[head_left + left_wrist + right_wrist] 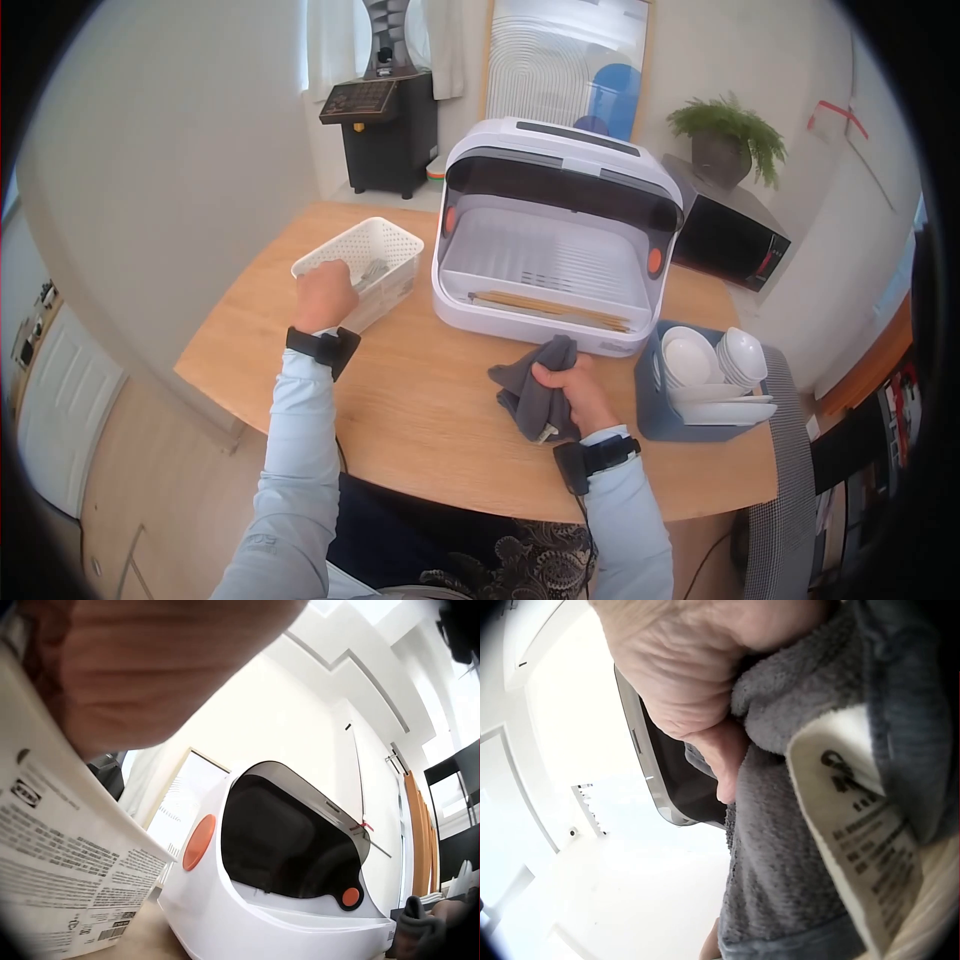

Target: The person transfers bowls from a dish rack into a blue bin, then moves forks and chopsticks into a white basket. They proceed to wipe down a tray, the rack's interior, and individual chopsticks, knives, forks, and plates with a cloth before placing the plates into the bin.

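Observation:
The left hand (325, 293) is over the near left rim of a white perforated basket (388, 285), its fingertips hidden. Metal cutlery (373, 272) lies inside, beside that hand. In the left wrist view, the hand (161, 667) hangs above the printed basket wall (67, 855). A dark grey cloth (530, 392) is gripped by the right hand (582, 393), in front of a white cabinet (540, 325) with its dark lid raised. Long wooden chopsticks (550, 310) lie in the cabinet's front tray. The right wrist view shows the thumb pressing the cloth (780, 847), with a white label hanging from it.
To the right, a blue-grey bin (690, 428) holds white bowls (690, 357) and plates. A black microwave (730, 235) with a potted plant (722, 155) on top stands at the back right. The wooden table's (420, 430) near edge is by the person's lap.

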Available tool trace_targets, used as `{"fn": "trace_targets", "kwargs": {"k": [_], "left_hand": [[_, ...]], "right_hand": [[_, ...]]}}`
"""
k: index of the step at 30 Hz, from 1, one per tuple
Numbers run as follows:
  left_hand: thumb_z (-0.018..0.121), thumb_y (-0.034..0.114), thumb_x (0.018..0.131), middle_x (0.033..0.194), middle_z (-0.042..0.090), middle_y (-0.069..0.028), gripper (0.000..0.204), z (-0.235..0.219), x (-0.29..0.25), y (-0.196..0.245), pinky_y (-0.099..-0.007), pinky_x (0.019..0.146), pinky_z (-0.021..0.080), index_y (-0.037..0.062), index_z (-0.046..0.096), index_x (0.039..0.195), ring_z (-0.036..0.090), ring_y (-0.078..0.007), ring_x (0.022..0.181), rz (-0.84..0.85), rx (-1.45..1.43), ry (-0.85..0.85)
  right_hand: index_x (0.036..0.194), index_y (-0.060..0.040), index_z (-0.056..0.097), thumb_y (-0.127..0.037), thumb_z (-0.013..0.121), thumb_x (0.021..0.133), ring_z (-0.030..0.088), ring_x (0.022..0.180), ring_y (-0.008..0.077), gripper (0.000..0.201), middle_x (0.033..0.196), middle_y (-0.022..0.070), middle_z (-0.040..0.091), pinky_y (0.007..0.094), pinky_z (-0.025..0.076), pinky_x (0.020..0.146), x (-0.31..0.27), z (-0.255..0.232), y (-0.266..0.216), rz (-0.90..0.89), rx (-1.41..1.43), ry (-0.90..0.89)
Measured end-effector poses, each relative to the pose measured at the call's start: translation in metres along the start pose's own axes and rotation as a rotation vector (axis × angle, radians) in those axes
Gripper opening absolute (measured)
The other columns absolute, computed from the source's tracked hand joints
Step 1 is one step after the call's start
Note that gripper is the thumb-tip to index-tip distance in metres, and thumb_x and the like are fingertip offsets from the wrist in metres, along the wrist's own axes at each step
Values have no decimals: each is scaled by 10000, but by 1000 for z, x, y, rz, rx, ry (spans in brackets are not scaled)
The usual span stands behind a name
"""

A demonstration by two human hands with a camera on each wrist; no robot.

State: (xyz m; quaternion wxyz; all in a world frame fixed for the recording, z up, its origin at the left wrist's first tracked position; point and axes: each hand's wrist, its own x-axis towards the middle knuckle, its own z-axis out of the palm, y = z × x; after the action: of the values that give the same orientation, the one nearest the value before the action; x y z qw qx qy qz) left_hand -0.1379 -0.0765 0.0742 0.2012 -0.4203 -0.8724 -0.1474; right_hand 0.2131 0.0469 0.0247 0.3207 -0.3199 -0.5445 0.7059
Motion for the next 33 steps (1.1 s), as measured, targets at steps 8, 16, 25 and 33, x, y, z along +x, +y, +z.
{"fn": "trace_targets", "kwargs": {"k": [8, 16, 25, 33], "left_hand": [[629, 81, 724, 822, 662, -182, 100, -1, 0, 3, -433, 707, 512, 25, 678, 791, 651, -352, 808, 17, 49, 43], [659, -9, 725, 834, 643, -172, 56, -27, -12, 83, -416, 749, 483, -22, 667, 779, 607, -365, 847, 492, -604, 126], [628, 1, 729, 848, 663, -181, 124, 32, -2, 163, -392, 739, 494, -7, 701, 828, 621, -362, 817, 680, -651, -185], [686, 115, 776, 838, 666, -180, 144, 16, 14, 167, -373, 716, 482, -13, 701, 840, 621, -337, 801, 675, -597, -378]], "right_hand": [[967, 73, 665, -69, 774, 770, 641, 772, 186, 267, 886, 119, 686, 299, 516, 724, 2, 0, 2, -7, 5, 10], [962, 82, 662, -73, 776, 769, 648, 763, 185, 273, 889, 124, 687, 300, 521, 717, 2, -2, 4, 1, 19, -11], [950, 86, 661, -97, 786, 770, 640, 755, 174, 285, 870, 116, 687, 292, 514, 716, -1, -3, 1, -17, 13, -2], [979, 71, 645, -108, 782, 773, 640, 835, 191, 305, 916, 119, 674, 307, 509, 781, -1, -2, -3, 18, -7, -28]]}}
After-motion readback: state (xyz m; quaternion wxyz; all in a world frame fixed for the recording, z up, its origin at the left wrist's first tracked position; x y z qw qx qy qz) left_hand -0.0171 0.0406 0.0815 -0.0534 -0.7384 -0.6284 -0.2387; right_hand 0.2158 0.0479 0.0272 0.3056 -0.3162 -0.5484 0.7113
